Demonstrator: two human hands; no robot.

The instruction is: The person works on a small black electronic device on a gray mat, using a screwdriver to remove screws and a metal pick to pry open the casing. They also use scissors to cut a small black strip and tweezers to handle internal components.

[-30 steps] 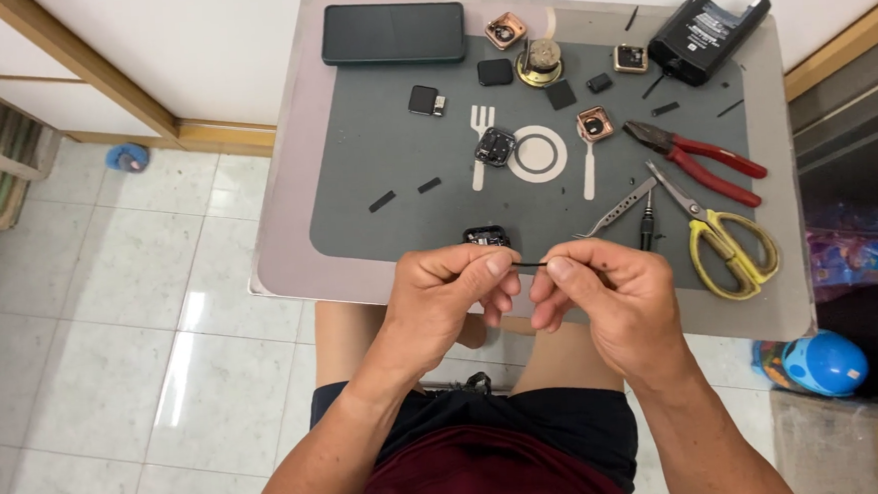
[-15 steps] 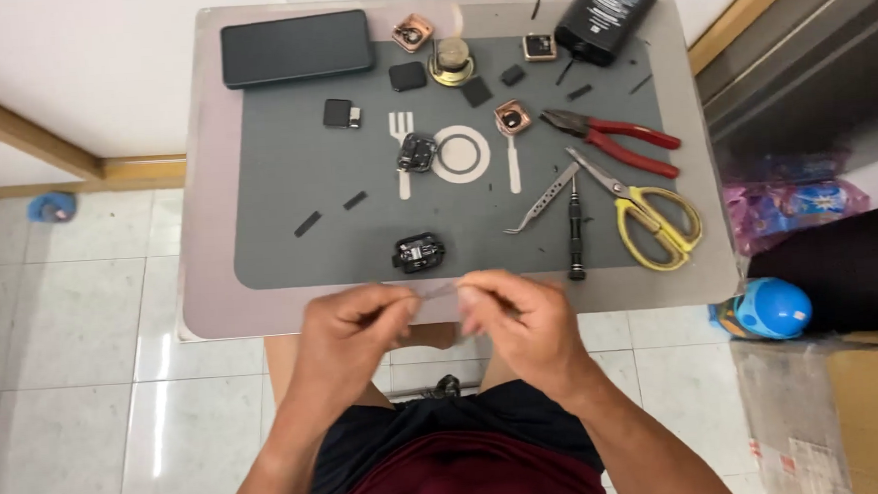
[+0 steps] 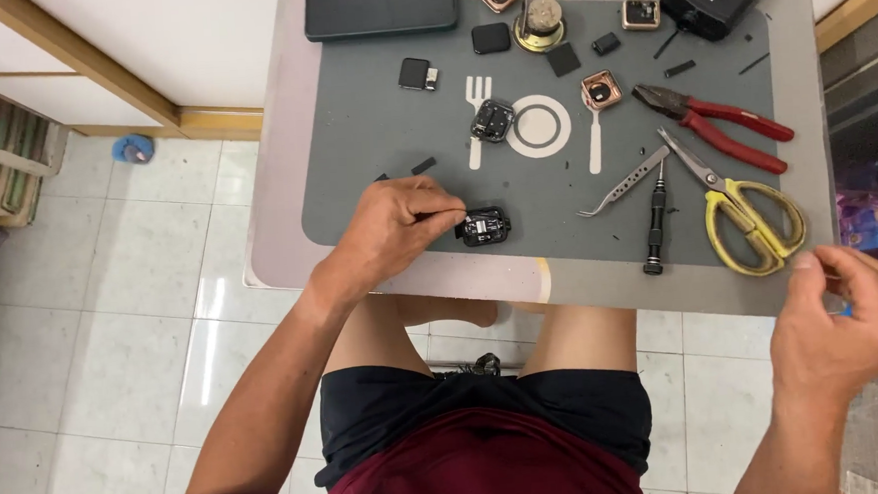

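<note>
A grey work mat point(image 3: 395, 169) on a small table above a tiled floor.
A small black watch body point(image 3: 484, 226) is pinched at its edge by the left hand point(image 3: 395, 226); the right hand point(image 3: 843, 321), fingertips pressed together off the table, leaves it unsupported, so it could be knocked off the near edge.

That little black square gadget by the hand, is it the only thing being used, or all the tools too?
In use:
left hand, grip on the small black gadget
right hand, off the table's edge

Lying about:
yellow scissors
red pliers
tweezers
screwdriver
</note>
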